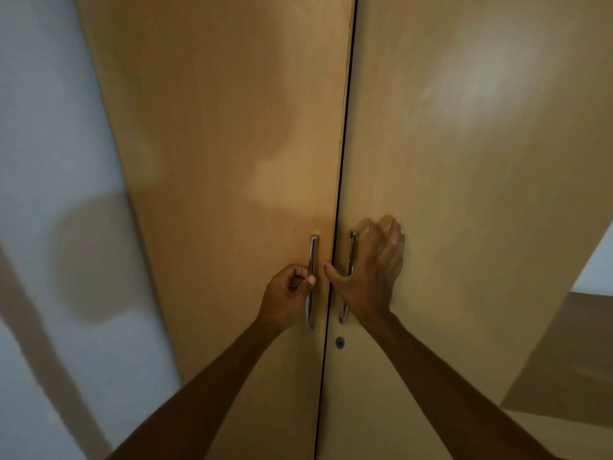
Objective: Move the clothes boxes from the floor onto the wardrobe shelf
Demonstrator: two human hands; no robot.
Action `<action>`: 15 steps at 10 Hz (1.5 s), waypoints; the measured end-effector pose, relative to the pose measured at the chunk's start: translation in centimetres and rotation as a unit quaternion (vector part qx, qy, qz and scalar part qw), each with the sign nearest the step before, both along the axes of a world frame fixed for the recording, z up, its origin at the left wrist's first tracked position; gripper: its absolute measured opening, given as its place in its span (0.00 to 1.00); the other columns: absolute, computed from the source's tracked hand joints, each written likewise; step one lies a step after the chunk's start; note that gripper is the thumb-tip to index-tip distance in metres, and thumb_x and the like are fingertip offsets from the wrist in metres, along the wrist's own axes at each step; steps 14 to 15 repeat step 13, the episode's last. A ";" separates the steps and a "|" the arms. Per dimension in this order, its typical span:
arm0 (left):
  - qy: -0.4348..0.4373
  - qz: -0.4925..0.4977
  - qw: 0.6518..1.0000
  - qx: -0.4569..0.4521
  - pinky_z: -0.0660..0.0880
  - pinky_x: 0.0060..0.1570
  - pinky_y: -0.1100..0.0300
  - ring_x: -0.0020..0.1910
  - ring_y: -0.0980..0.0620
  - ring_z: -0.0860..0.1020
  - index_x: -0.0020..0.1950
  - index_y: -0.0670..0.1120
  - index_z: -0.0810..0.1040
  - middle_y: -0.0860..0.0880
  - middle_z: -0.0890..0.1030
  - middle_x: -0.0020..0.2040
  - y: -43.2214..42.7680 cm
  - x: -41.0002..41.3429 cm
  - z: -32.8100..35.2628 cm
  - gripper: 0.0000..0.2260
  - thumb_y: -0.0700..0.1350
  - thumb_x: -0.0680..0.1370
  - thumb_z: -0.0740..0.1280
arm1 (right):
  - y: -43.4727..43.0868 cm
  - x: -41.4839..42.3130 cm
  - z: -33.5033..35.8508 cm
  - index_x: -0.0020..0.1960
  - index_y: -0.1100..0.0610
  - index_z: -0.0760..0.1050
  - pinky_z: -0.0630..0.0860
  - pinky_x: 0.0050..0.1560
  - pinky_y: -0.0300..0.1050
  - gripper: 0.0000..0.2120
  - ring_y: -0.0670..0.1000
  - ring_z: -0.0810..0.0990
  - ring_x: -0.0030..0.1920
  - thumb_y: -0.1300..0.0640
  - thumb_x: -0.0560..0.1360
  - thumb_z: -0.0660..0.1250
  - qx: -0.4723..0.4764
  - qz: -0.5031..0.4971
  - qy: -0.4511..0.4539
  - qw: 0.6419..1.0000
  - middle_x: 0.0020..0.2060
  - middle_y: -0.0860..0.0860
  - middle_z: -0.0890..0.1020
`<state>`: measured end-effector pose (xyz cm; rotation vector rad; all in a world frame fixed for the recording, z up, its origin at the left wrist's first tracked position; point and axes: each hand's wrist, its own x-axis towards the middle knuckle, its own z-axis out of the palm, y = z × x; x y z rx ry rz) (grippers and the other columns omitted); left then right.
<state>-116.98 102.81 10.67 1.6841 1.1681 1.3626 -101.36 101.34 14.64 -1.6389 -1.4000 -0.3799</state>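
A tall wooden wardrobe fills the head view, its left door [232,161] and right door [464,177] both closed with a thin dark gap between them. My left hand [288,293] is curled around the left metal handle [311,254]. My right hand [371,270] lies flat with fingers spread over the right metal handle [352,247], palm against the right door. No clothes boxes and no shelf are in view.
A small round keyhole [339,342] sits below the right handle. A pale wall [49,194] runs along the left of the wardrobe. A brown panel [570,360] and a strip of light wall show at the right edge.
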 end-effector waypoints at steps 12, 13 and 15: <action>0.207 0.236 0.949 0.031 0.72 0.61 0.57 0.62 0.54 0.74 0.64 0.50 0.75 0.52 0.77 0.63 -13.8 -4.7 -1.7 0.16 0.52 0.77 0.66 | -8.0 1.2 -4.0 0.76 0.46 0.49 0.64 0.68 0.61 0.44 0.56 0.50 0.76 0.35 0.68 0.67 -0.195 0.266 -0.055 0.942 0.77 0.53 0.51; 0.277 0.284 0.917 0.037 0.72 0.63 0.50 0.66 0.50 0.72 0.67 0.50 0.74 0.50 0.76 0.65 -19.3 -6.5 -2.2 0.21 0.58 0.77 0.64 | -11.1 -0.1 -4.7 0.76 0.44 0.48 0.60 0.70 0.64 0.44 0.55 0.51 0.77 0.33 0.68 0.65 -0.216 0.299 -0.099 0.924 0.77 0.50 0.51; 0.277 0.284 0.917 0.037 0.72 0.63 0.50 0.66 0.50 0.72 0.67 0.50 0.74 0.50 0.76 0.65 -19.3 -6.5 -2.2 0.21 0.58 0.77 0.64 | -11.1 -0.1 -4.7 0.76 0.44 0.48 0.60 0.70 0.64 0.44 0.55 0.51 0.77 0.33 0.68 0.65 -0.216 0.299 -0.099 0.924 0.77 0.50 0.51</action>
